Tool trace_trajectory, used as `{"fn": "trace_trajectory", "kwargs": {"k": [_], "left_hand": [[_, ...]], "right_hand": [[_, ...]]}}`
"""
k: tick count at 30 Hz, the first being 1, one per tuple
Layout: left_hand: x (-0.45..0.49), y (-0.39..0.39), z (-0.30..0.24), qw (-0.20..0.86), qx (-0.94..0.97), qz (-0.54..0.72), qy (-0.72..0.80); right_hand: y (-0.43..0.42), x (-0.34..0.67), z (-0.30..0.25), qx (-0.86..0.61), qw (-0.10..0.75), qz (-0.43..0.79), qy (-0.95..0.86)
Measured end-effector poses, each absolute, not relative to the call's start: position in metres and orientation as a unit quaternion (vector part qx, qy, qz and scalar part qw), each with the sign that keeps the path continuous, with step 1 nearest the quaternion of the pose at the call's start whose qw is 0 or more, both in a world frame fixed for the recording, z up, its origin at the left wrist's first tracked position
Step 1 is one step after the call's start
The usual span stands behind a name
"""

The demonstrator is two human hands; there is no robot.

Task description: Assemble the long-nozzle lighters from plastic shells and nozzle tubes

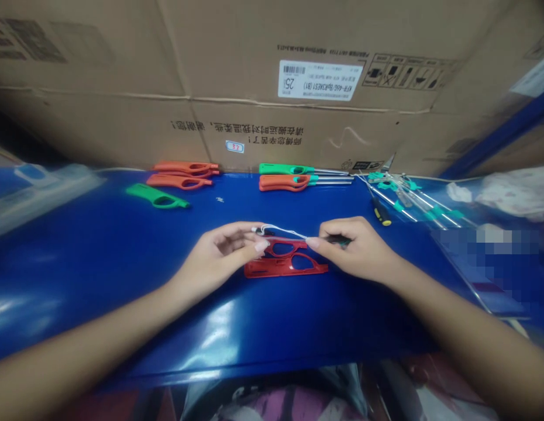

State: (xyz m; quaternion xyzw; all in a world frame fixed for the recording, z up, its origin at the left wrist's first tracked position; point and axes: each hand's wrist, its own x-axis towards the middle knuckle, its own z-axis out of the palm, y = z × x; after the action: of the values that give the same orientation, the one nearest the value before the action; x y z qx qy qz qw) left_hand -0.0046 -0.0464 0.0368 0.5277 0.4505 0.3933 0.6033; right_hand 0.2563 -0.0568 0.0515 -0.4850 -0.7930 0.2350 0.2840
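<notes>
A red plastic lighter shell lies flat on the blue table between my hands. My left hand pinches one end of a thin white wire just above the shell's left part. My right hand is closed on the other end of that piece, a thin rod with a dark green part, at the shell's right side. The wire arcs between both hands.
Orange lighter shells and a green shell lie at the back left. Assembled green and orange lighters lie at the back centre. Several metal rods with teal fittings and a yellow-black screwdriver lie right. A cardboard box stands behind.
</notes>
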Motion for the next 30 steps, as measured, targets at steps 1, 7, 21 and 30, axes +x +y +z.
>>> {"fn": "trace_trajectory", "kwargs": {"k": [1, 7, 21, 30], "left_hand": [[-0.005, -0.045, 0.037, 0.603, 0.529, 0.391, 0.452], [-0.008, -0.042, 0.035, 0.601, 0.560, 0.333, 0.463], [-0.013, -0.046, 0.026, 0.355, 0.807, 0.298, 0.365], [-0.016, -0.047, 0.024, 0.269, 0.886, 0.228, 0.300]], "right_hand": [[-0.056, 0.258, 0.051, -0.487, 0.283, 0.222, -0.796], [-0.049, 0.266, 0.051, -0.483, 0.262, 0.195, -0.812], [-0.049, 0.271, 0.054, -0.423, 0.214, 0.200, -0.858], [-0.044, 0.283, 0.060, -0.408, 0.131, 0.206, -0.880]]}}
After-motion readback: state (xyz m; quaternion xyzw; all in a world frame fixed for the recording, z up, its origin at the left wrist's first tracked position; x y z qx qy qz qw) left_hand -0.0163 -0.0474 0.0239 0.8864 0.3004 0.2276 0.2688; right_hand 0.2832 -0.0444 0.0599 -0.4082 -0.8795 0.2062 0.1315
